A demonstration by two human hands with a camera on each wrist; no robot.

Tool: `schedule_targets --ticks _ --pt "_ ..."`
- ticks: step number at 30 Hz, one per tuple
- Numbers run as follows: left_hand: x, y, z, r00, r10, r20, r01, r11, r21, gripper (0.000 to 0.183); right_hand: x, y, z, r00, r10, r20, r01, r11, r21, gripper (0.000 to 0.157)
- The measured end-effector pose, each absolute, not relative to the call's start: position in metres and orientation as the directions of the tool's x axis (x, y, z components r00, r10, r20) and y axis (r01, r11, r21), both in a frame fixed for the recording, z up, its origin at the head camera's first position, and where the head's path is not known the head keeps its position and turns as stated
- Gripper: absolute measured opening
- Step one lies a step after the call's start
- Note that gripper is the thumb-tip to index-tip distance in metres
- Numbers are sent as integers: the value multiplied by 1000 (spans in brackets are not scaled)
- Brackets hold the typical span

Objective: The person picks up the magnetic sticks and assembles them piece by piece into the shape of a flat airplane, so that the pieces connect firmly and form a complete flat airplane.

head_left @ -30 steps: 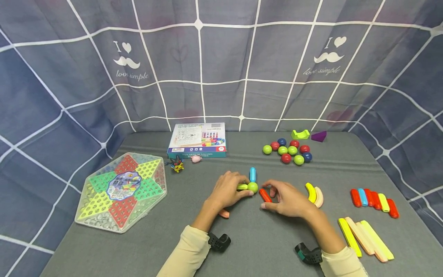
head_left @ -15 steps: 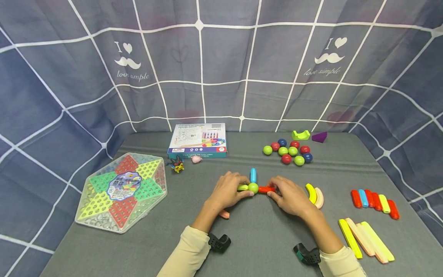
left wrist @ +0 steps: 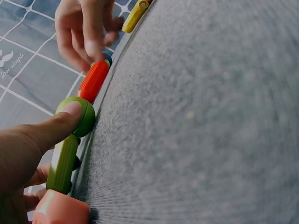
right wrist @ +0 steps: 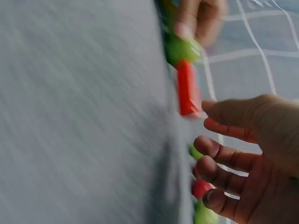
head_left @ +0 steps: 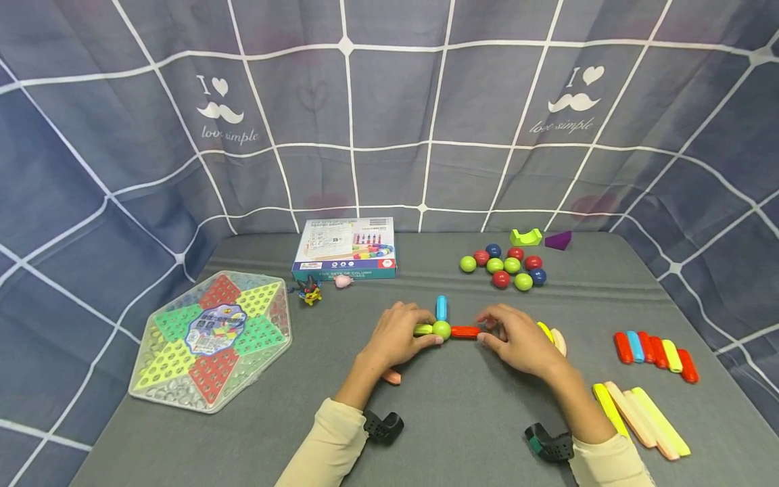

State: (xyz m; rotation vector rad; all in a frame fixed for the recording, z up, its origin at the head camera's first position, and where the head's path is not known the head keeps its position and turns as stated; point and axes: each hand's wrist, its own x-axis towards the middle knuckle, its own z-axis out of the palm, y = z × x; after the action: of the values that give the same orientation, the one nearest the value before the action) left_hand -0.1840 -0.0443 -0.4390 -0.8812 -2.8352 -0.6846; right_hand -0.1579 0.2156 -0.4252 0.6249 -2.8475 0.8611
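Observation:
My left hand [head_left: 397, 335] pinches a green ball [head_left: 441, 330], its thumb pressed on the near side in the left wrist view. Three short grooved sticks meet the ball: a yellow-green stick [left wrist: 62, 163] on the left, partly behind the fingers, a light blue stick [head_left: 441, 308] at the back and a red stick [head_left: 465, 332] on the right. Beside the red stick's outer end is my right hand [head_left: 517, 343], fingers spread and holding nothing; its thumb tip is at or very near that end. A salmon-coloured piece [head_left: 392, 377] lies under my left wrist, partly hidden.
Right of my right hand lie curved yellow and cream pieces [head_left: 558, 340], a row of short sticks [head_left: 650, 350] and longer flat sticks [head_left: 645, 419]. Several coloured balls [head_left: 495, 265] sit behind. A cardboard box [head_left: 344, 249], small figures [head_left: 310, 292] and a hexagonal game board [head_left: 213, 338] stand left.
My right hand brought the red stick leftward, turned it in line and set it against the green ball, then let go and drew slightly right. The left hand stayed on the ball.

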Motion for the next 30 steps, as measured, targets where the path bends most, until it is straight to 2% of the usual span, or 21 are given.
schedule_targets --ticks 8,11,14,17,21,24,30 --pt "-184 -45 -439 -833 514 204 551 736 393 35 -142 301 -404 -944 -190 270 -319 733 -601 24" --pt "-183 -45 -438 -834 515 200 549 737 393 35 -130 337 -406 -952 -79 295 -238 797 -555 25" --pt "-184 -46 -438 -829 519 205 556 734 390 34 -118 368 -408 -972 2 235 -113 873 -475 30" --pt "-184 -47 -439 -822 524 222 568 727 387 33 -110 388 -413 -991 5 135 -50 914 -402 42" --pt "-185 -48 -441 -813 530 241 581 718 383 32 -105 402 -420 -998 -26 61 -48 919 -392 57" --pt "-185 -48 -442 -812 532 242 583 716 383 32 -105 406 -424 -998 -44 48 -59 915 -398 61" --pt "-184 -47 -441 -820 527 223 571 725 385 32 -108 408 -426 -997 -78 26 -82 911 -404 59"
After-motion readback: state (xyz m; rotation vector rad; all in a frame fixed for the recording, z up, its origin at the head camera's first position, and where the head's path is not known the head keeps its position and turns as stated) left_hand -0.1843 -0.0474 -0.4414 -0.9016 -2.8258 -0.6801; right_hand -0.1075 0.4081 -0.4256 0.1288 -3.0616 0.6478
